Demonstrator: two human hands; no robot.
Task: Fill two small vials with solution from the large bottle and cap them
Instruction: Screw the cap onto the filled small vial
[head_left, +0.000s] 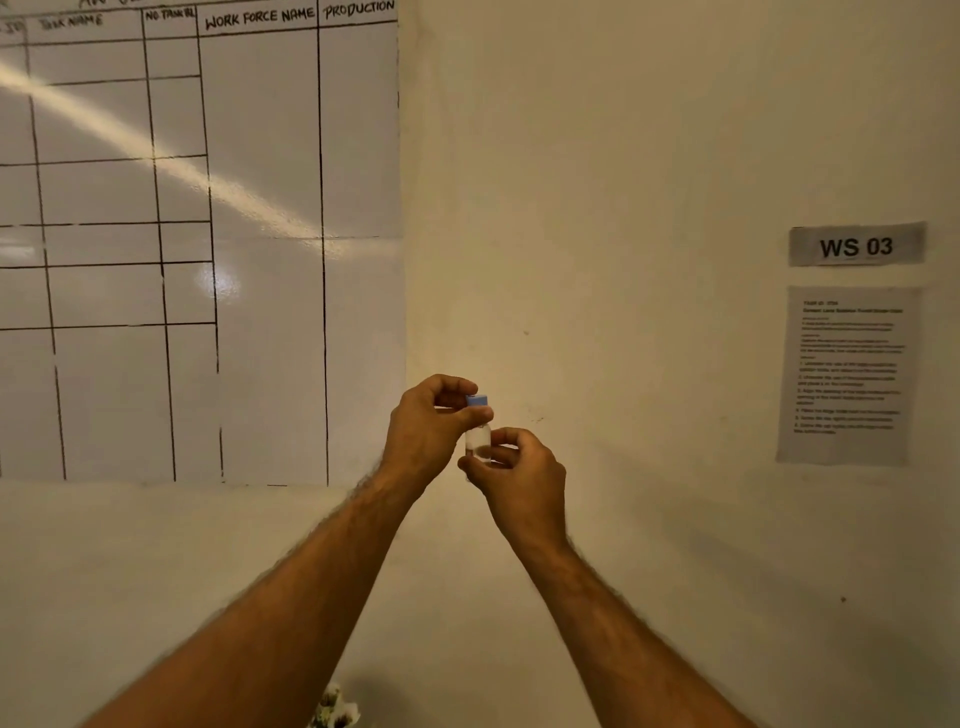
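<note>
While capped (477, 400), vial (478, 440) looks clear.

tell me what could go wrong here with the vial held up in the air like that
1. The small vial is held in mid-air only by the right hand's fingertips at its base; a slip would likely drop it.
2. The left hand pinches the blue cap at the top; whether it is fully seated cannot be told, so it might leak or cross-thread.

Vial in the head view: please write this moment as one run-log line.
step: capping | left hand: pinches blue cap | right hand: holds vial upright | large bottle: not in view
</note>
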